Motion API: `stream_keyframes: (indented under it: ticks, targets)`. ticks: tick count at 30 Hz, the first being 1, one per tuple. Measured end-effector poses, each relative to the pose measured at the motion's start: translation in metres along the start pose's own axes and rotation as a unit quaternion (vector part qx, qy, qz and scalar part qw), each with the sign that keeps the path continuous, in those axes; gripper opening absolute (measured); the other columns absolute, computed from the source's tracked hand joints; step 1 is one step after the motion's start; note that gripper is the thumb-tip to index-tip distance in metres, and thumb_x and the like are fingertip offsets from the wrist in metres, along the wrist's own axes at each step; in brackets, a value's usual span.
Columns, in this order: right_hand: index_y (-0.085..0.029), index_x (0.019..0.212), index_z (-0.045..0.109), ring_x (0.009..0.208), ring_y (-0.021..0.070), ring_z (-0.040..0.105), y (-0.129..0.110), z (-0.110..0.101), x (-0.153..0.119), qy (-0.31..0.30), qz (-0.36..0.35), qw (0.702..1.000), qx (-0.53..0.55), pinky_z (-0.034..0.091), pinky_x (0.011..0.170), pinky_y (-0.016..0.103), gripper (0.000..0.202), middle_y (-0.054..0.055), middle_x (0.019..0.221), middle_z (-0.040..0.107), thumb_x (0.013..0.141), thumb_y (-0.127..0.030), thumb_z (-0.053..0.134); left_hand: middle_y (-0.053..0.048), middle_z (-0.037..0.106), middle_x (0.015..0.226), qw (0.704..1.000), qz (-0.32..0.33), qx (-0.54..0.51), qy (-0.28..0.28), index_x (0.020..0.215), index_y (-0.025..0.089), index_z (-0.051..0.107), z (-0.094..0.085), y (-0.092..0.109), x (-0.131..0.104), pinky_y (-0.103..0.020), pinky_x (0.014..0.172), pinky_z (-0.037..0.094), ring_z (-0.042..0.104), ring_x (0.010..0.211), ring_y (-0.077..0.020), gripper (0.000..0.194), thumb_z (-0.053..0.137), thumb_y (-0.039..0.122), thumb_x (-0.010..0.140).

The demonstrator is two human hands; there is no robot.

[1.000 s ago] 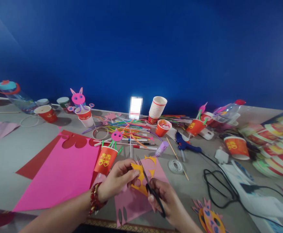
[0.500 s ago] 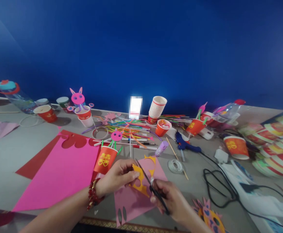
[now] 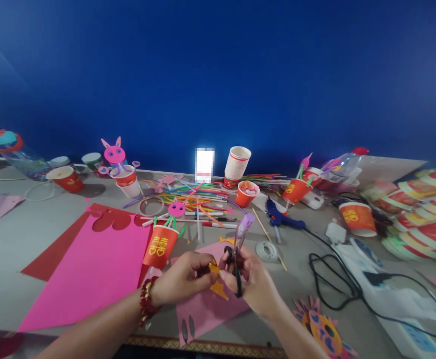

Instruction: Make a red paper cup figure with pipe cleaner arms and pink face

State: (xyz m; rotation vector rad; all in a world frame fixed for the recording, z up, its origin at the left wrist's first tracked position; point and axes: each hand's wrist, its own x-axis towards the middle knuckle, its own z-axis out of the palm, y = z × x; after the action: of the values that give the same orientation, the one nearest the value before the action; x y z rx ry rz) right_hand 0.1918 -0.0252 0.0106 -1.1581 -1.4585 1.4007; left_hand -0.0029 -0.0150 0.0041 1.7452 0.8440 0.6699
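swinging the scissors up and off the paper is what has just changed: half a second ago you had the blades lying along its edge, and now they point away from you, clear of it. your right hand (image 3: 254, 279) holds the black-handled metal scissors (image 3: 238, 271) against the palm, the handle loops around your fingers, while its thumb and fingertip come in to the edge of the cut-out yellow-orange paper piece (image 3: 220, 290). your left hand (image 3: 184, 278) is narrowed to a pinch on the same piece, so both hands now meet at it. the piece sits in front of you, held over the pale pink paper sheet (image 3: 203, 316) on the grey tabletop (image 3: 102, 344).

for the work, this reads as a pause in the snipping, likely to turn or handle the piece with your fingers; whether a cut has come fully free, i cannot tell, since your fingers cover much of it. a small yellow-orange paper scrap (image 3: 227, 241) lies at the far edge of the pale pink sheet, as it did a moment ago. the red paper cup with gold characters (image 3: 159, 245) stays standing just beyond your left hand.
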Motion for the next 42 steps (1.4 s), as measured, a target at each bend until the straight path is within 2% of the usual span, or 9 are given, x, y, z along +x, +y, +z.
stream_keyframes:
  ticks: [4, 9, 13, 17, 20, 26, 29, 34, 42]
  targets:
    - [-0.020, 0.084, 0.059, 0.063, 0.0126, 0.057, 0.010, 0.005, 0.001, 0.034, -0.017, 0.997, 0.065, 0.048, 0.059, 0.022, 0.026, -0.003, 0.073, 0.062, 0.066, -0.014, 0.078, -0.001, 0.061, 0.067, 0.999, -0.008, 0.021, 0.030, 0.071, 0.014, 0.062, 0.002, 0.000, -0.001, -0.022, 0.056, 0.035, 0.050, 0.059, -0.0110, 0.017, 0.058, 0.021, 0.086]
    - [-0.020, 0.083, 0.062, 0.065, 0.0113, 0.056, 0.017, 0.020, -0.001, 0.176, -0.032, 0.964, 0.198, 0.047, 0.059, 0.019, 0.025, -0.003, 0.075, 0.062, 0.068, -0.023, 0.081, -0.002, 0.065, 0.072, 0.986, -0.021, -0.107, 0.126, 0.086, 0.016, 0.058, 0.015, -0.004, -0.002, -0.022, 0.059, 0.043, 0.060, 0.063, -0.0132, 0.020, 0.060, 0.035, 0.092]
    - [-0.021, 0.085, 0.062, 0.063, 0.0105, 0.056, 0.019, 0.037, -0.003, 0.204, -0.036, 0.946, 0.248, 0.049, 0.059, 0.020, 0.025, -0.004, 0.075, 0.061, 0.071, -0.027, 0.081, -0.003, 0.064, 0.075, 0.973, 0.003, -0.172, 0.153, 0.087, 0.016, 0.061, 0.024, -0.006, -0.003, -0.023, 0.061, 0.048, 0.064, 0.065, -0.0139, 0.024, 0.061, 0.040, 0.092]
    - [-0.022, 0.084, 0.060, 0.065, 0.0123, 0.057, 0.020, 0.041, -0.005, 0.191, -0.037, 0.955, 0.224, 0.050, 0.060, 0.022, 0.026, -0.003, 0.077, 0.061, 0.072, -0.031, 0.082, -0.001, 0.063, 0.068, 0.964, 0.005, -0.204, 0.172, 0.077, 0.016, 0.058, 0.024, -0.005, -0.003, -0.021, 0.058, 0.047, 0.061, 0.060, -0.0113, 0.029, 0.061, 0.040, 0.093]
    - [-0.020, 0.083, 0.061, 0.076, 0.0159, 0.058, 0.016, 0.028, -0.010, 0.158, -0.014, 0.976, 0.149, 0.049, 0.066, 0.024, 0.033, 0.000, 0.083, 0.061, 0.068, -0.035, 0.085, 0.001, 0.062, 0.064, 0.955, -0.005, -0.246, 0.168, 0.077, 0.017, 0.057, 0.018, -0.003, -0.003, -0.019, 0.055, 0.044, 0.059, 0.056, -0.0102, 0.031, 0.064, 0.043, 0.090]
    - [-0.019, 0.077, 0.052, 0.058, 0.0106, 0.040, 0.014, -0.006, -0.028, -0.064, 0.060, 0.995, 0.038, 0.035, 0.052, 0.022, 0.050, -0.004, 0.068, 0.044, 0.075, -0.065, 0.071, 0.001, 0.062, 0.062, 0.950, 0.008, -0.269, 0.162, 0.076, 0.016, 0.059, 0.008, 0.003, -0.003, -0.019, 0.053, 0.041, 0.053, 0.053, -0.0085, 0.032, 0.069, 0.045, 0.086]
    - [-0.020, 0.079, 0.048, 0.058, 0.0101, 0.039, 0.020, -0.009, -0.034, -0.117, 0.086, 0.989, 0.019, 0.033, 0.053, 0.023, 0.054, -0.005, 0.069, 0.042, 0.073, -0.069, 0.070, 0.000, 0.062, 0.063, 0.956, -0.001, -0.255, 0.146, 0.078, 0.015, 0.061, 0.007, 0.005, -0.004, -0.020, 0.054, 0.041, 0.055, 0.055, -0.0095, 0.033, 0.068, 0.046, 0.087]
    - [-0.021, 0.076, 0.043, 0.055, 0.0087, 0.037, 0.022, -0.003, -0.033, -0.133, 0.105, 0.985, 0.019, 0.031, 0.051, 0.022, 0.057, -0.007, 0.067, 0.040, 0.069, -0.070, 0.071, -0.001, 0.064, 0.067, 0.965, 0.006, -0.240, 0.106, 0.079, 0.015, 0.062, 0.007, 0.000, -0.005, -0.020, 0.057, 0.041, 0.057, 0.061, -0.0105, 0.029, 0.064, 0.041, 0.091]
    - [-0.022, 0.075, 0.041, 0.051, 0.0071, 0.035, 0.024, -0.005, -0.032, -0.121, 0.117, 0.986, 0.010, 0.028, 0.048, 0.020, 0.054, -0.008, 0.063, 0.040, 0.069, -0.064, 0.075, -0.001, 0.063, 0.068, 0.967, 0.010, -0.236, 0.097, 0.079, 0.014, 0.062, 0.006, -0.001, -0.004, -0.020, 0.057, 0.040, 0.056, 0.062, -0.0105, 0.031, 0.064, 0.043, 0.090]
